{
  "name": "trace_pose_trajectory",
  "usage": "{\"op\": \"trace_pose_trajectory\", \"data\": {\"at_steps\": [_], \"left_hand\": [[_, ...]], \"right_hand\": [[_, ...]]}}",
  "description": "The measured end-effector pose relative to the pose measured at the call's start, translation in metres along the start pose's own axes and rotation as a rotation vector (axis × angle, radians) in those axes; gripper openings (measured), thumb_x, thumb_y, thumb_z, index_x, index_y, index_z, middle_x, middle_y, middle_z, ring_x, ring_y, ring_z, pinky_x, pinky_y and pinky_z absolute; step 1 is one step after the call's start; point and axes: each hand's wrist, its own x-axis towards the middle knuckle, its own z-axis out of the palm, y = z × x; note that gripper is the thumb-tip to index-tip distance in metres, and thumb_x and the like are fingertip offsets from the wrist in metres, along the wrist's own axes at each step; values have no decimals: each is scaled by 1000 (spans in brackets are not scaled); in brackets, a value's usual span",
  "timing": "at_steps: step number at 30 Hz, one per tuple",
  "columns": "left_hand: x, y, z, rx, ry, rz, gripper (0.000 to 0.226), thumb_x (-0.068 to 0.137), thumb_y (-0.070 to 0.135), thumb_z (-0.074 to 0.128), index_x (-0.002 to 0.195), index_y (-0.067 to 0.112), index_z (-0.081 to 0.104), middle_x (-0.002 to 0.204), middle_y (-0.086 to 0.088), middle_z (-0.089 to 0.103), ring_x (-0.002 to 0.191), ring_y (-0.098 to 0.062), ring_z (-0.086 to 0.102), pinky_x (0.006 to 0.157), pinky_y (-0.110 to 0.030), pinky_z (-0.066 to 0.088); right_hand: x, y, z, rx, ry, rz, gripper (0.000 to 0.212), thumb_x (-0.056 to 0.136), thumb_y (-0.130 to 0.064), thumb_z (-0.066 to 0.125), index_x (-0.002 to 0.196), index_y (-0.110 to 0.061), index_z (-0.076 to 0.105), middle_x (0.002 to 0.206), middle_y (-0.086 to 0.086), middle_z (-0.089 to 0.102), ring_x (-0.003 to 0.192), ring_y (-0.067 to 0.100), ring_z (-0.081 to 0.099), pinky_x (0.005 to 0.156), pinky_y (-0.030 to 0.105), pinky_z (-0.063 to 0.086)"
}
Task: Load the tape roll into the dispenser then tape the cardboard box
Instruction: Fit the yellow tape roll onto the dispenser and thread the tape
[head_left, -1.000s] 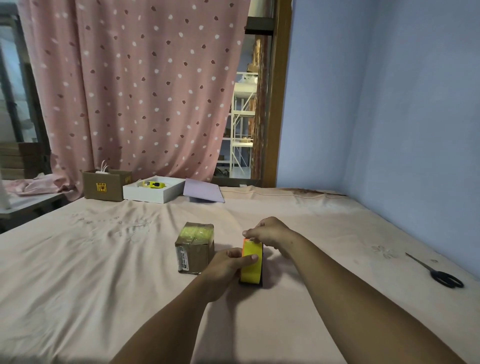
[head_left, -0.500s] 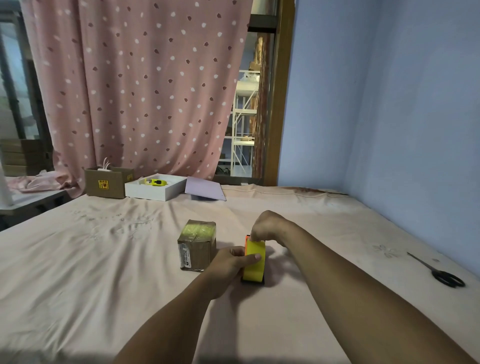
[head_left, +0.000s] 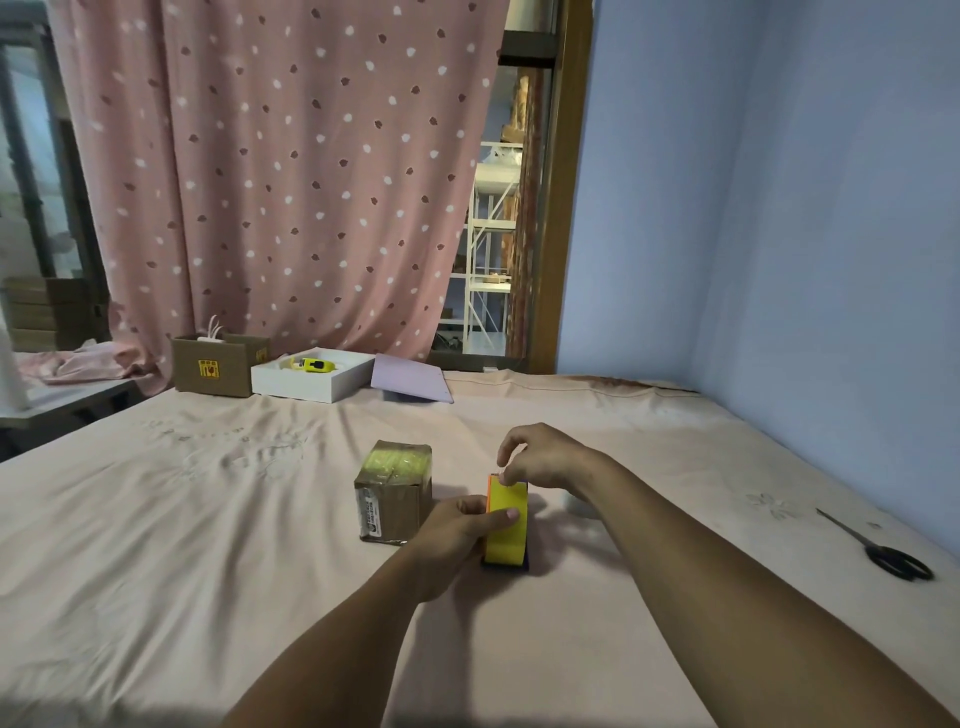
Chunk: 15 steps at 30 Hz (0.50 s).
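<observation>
A small cardboard box (head_left: 394, 499) with yellow tape across its top sits in the middle of the pink-sheeted surface. Just right of it stands the tape dispenser (head_left: 506, 525), orange-edged on a dark base, with a yellow tape roll in it. My left hand (head_left: 457, 535) grips the dispenser's left side, thumb lying across the yellow tape. My right hand (head_left: 545, 457) is at the dispenser's far top end, thumb and forefinger pinched there; whether they hold the tape's end I cannot tell.
Black scissors (head_left: 883, 551) lie at the right by the blue wall. At the far edge stand a brown carton (head_left: 218, 366), a white tray (head_left: 311, 382) with a yellow object, and a lilac sheet (head_left: 410, 384). A spotted pink curtain hangs behind.
My right hand has lifted from resting over the dispenser's far end to a pinch at its top edge. The left hand and the dispenser stay where they were.
</observation>
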Motion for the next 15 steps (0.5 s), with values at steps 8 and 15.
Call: {"op": "trace_pose_trajectory", "data": {"at_steps": [8, 15], "left_hand": [[2, 9, 1, 51, 4, 4, 42, 80, 21, 83, 107, -10, 70, 95, -14, 70, 87, -24, 67, 77, -34, 55], [0, 9, 5, 75, 81, 10, 34, 81, 35, 83, 88, 5, 68, 74, -9, 60, 65, -16, 58, 59, -26, 48]], "right_hand": [[4, 10, 5, 52, 81, -33, 19, 80, -20, 84, 96, -16, 76, 101, 4, 71, 95, 21, 64, 67, 27, 49], [9, 15, 0, -21, 124, -50, 11, 77, -22, 87, 84, -14, 81, 90, 1, 78, 90, 17, 69, 67, 26, 50]]}}
